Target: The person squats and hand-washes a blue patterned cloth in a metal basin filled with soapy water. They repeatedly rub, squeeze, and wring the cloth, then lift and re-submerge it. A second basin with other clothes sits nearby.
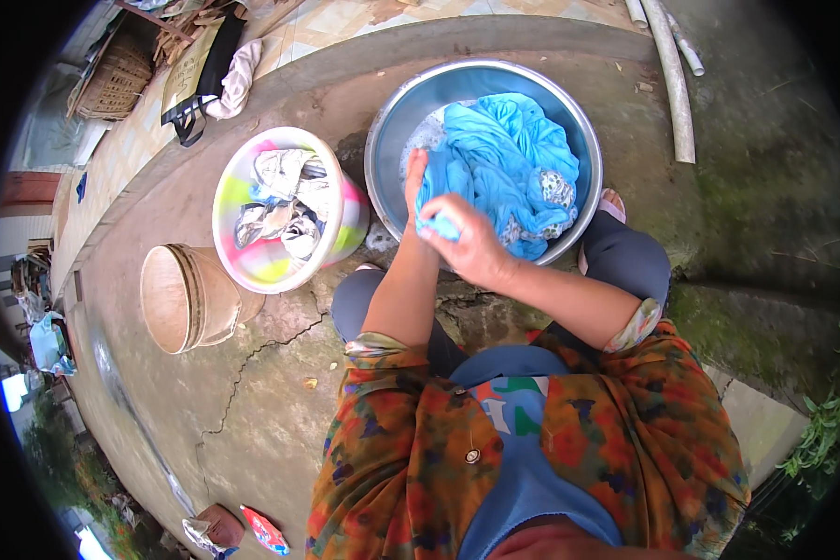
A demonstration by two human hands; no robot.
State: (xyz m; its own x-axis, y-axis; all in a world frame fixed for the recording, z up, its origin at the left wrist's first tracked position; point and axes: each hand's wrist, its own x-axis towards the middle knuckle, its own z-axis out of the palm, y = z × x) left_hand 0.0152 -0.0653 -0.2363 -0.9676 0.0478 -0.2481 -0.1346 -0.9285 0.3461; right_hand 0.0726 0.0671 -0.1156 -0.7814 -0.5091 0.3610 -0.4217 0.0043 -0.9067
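A large round metal basin [590, 189] holds soapy water with white suds and a soaked, bunched light-blue cloth [511, 161]. Parts of a patterned fabric [555, 187] show at the cloth's right side. At the basin's near left side, my left hand [416, 183] stands upright against a gathered part of the blue cloth, its palm hidden by the cloth. My right hand [462, 241] has its fingers curled around the near end of that same part, close to my left wrist. The cloth runs from my hands into the basin.
Left of the basin stands a multicoloured plastic tub [336, 210] with crumpled clothes [290, 203]. An upside-down or tipped beige bucket [206, 297] is beside it. Pipes [672, 91] lie at the upper right. A red packet [264, 530] lies on the cracked concrete at the lower left.
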